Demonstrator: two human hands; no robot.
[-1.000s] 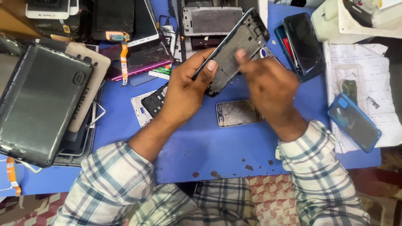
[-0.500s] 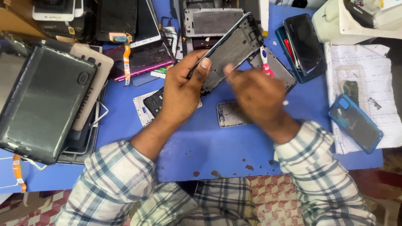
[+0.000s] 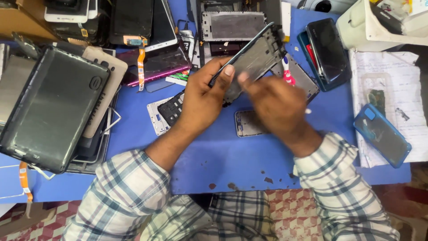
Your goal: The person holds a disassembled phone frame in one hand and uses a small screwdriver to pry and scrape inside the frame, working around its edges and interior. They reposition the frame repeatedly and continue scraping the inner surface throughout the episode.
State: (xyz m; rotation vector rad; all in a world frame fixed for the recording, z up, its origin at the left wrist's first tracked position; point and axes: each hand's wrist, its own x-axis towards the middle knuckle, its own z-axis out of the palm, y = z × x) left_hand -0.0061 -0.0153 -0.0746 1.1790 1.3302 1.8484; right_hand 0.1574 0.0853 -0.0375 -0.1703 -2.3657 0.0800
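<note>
My left hand (image 3: pixel 203 96) grips the lower end of a grey phone frame (image 3: pixel 258 56), held tilted above the blue table (image 3: pixel 214 156). My right hand (image 3: pixel 272 105), blurred by motion, has its fingertips on the frame's inner face near the left thumb. Whether it holds a small tool I cannot tell. Under the hands lie a small metal phone frame (image 3: pixel 247 122) and a white-edged frame with a black part (image 3: pixel 167 111). Both forearms wear plaid sleeves.
A stack of dark tablets (image 3: pixel 51 107) fills the left side. Phone screens with orange flex cables (image 3: pixel 147 49) lie at the back, a dark phone in a teal case (image 3: pixel 327 53) at back right, a blue phone case (image 3: pixel 381 134) on papers at right.
The right hand slid down and left along the frame's face toward the left thumb. The frame stays tilted in the left hand.
</note>
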